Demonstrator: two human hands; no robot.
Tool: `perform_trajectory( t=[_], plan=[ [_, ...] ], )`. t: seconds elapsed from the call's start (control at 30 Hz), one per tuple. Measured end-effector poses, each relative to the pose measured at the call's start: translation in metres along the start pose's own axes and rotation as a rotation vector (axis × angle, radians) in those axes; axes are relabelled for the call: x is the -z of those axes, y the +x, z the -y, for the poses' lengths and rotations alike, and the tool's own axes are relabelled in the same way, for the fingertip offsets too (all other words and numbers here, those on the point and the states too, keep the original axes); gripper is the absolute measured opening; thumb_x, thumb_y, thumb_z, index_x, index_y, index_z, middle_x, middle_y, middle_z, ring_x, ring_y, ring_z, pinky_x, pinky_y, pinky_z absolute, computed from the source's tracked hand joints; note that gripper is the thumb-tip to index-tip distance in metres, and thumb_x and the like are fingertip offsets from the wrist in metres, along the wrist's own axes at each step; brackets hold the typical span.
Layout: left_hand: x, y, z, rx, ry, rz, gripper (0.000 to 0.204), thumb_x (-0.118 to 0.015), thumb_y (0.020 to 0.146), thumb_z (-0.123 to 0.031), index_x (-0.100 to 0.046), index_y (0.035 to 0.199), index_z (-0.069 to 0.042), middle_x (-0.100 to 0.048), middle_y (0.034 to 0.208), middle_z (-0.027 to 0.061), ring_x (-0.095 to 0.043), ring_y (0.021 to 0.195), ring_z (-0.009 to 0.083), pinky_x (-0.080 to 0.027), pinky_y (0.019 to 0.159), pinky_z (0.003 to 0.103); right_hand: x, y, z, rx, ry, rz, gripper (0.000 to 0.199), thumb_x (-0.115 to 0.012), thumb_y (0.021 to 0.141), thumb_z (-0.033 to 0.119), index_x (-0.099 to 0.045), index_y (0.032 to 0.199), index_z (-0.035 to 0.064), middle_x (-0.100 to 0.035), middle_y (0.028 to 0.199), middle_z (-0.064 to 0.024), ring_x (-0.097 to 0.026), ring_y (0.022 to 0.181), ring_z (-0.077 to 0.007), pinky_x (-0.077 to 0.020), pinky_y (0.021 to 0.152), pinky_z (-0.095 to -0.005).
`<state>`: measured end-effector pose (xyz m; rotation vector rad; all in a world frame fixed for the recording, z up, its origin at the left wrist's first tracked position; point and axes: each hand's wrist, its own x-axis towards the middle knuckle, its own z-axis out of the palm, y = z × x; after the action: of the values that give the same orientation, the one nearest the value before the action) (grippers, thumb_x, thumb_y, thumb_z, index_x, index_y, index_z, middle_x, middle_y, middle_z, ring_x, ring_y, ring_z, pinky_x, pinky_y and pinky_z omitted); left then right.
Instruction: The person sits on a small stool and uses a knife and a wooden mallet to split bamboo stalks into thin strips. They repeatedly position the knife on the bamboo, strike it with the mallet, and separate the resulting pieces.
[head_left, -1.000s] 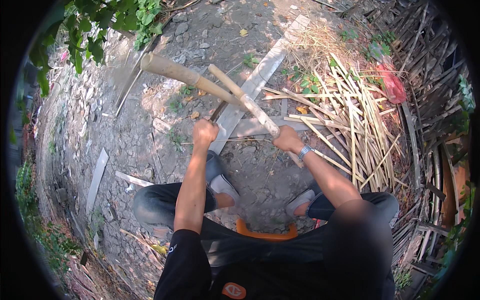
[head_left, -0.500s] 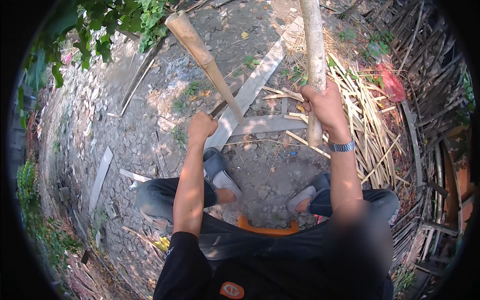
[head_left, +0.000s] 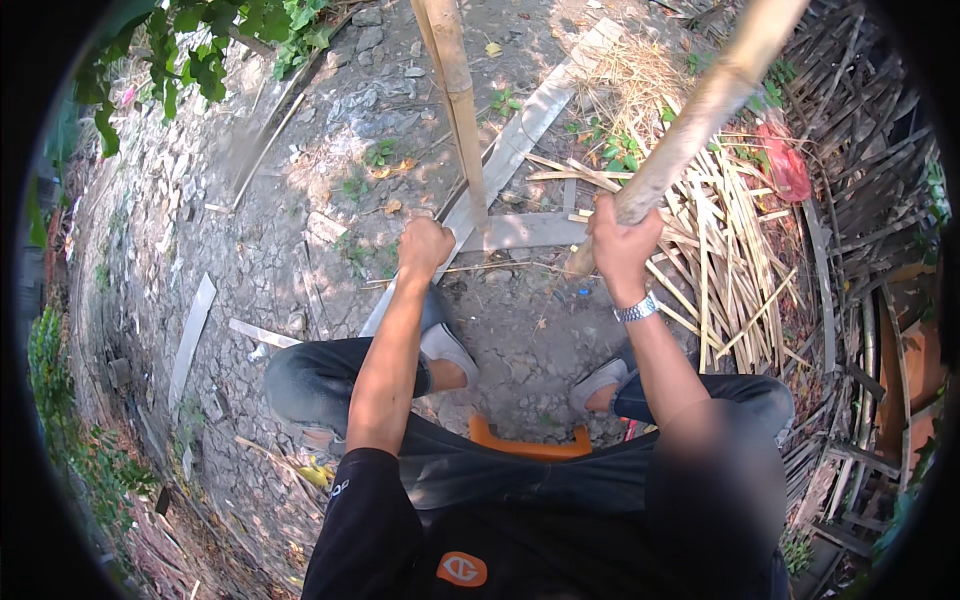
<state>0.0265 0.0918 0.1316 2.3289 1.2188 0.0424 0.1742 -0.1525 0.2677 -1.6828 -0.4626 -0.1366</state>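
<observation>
My left hand [head_left: 425,246] is closed round the handle of a knife; a dark strip of its blade [head_left: 451,203] reaches to the lower part of a bamboo pole [head_left: 459,110]. That pole stands upright in front of me with a long split down it, its foot by the grey planks [head_left: 520,140]. Whether the blade sits inside the split I cannot tell. In my right hand [head_left: 627,245] is a thick pale pole [head_left: 690,135], gripped near its lower end and leaning up to the right. Its upper end leaves the picture.
A heap of thin split bamboo strips [head_left: 715,250] lies on the right, near a red plastic bag [head_left: 784,165]. Stacked sticks [head_left: 850,190] line the far right. Leaves [head_left: 200,50] hang at upper left. An orange stool [head_left: 530,447] is beneath me, between my feet.
The pole in my right hand has swung from nearly upright to a rightward lean, and that hand moved slightly left and down. The split bamboo has tipped more upright; my left hand shifted right.
</observation>
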Motion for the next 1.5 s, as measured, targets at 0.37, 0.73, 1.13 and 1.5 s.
perform_trajectory(
  t=[0.37,0.73,1.13,1.5],
  plan=[
    [-0.008,0.021,0.025,0.022,0.074,0.053,0.038,-0.059,0.081,-0.023,-0.073,0.099,0.008,-0.068,0.104,0.0332,-0.067,0.104,0.0472,-0.053,0.095,0.05,0.043,0.126,0.099,-0.016,0.363,0.086,0.016,-0.07,0.084,0.008,-0.06,0.088,-0.0033,-0.059,0.073,-0.0064,-0.056,0.055,-0.0137,-0.0474,0.051,-0.0307],
    [-0.024,0.011,-0.018,0.035,0.081,0.107,0.036,-0.064,0.084,-0.022,-0.074,0.106,0.004,-0.069,0.115,0.0287,-0.068,0.111,0.0417,-0.054,0.096,0.047,0.03,-0.075,-0.177,-0.64,-0.706,0.664,0.027,-0.071,0.07,0.008,-0.072,0.091,-0.0083,-0.071,0.076,-0.019,-0.069,0.06,-0.0216,-0.0545,0.054,-0.0361],
    [-0.034,0.023,-0.007,0.238,-0.032,0.244,0.039,-0.062,0.085,-0.022,-0.072,0.112,0.004,-0.068,0.123,0.026,-0.064,0.119,0.0395,-0.05,0.103,0.046,-0.002,0.12,0.014,0.05,0.512,-0.375,0.01,-0.063,0.083,-0.003,-0.053,0.084,-0.0051,-0.063,0.076,-0.0136,-0.062,0.058,-0.0185,-0.051,0.055,-0.0316],
    [-0.088,0.016,0.041,0.229,-0.108,0.228,0.042,-0.063,0.079,-0.025,-0.073,0.107,0.006,-0.068,0.115,0.0307,-0.065,0.115,0.0426,-0.052,0.1,0.047,0.048,-0.069,-0.191,-0.396,-0.505,0.408,0.024,-0.069,0.075,0.016,-0.07,0.087,-0.0049,-0.069,0.067,-0.0177,-0.069,0.058,-0.0266,-0.055,0.059,-0.0394]
  ],
)
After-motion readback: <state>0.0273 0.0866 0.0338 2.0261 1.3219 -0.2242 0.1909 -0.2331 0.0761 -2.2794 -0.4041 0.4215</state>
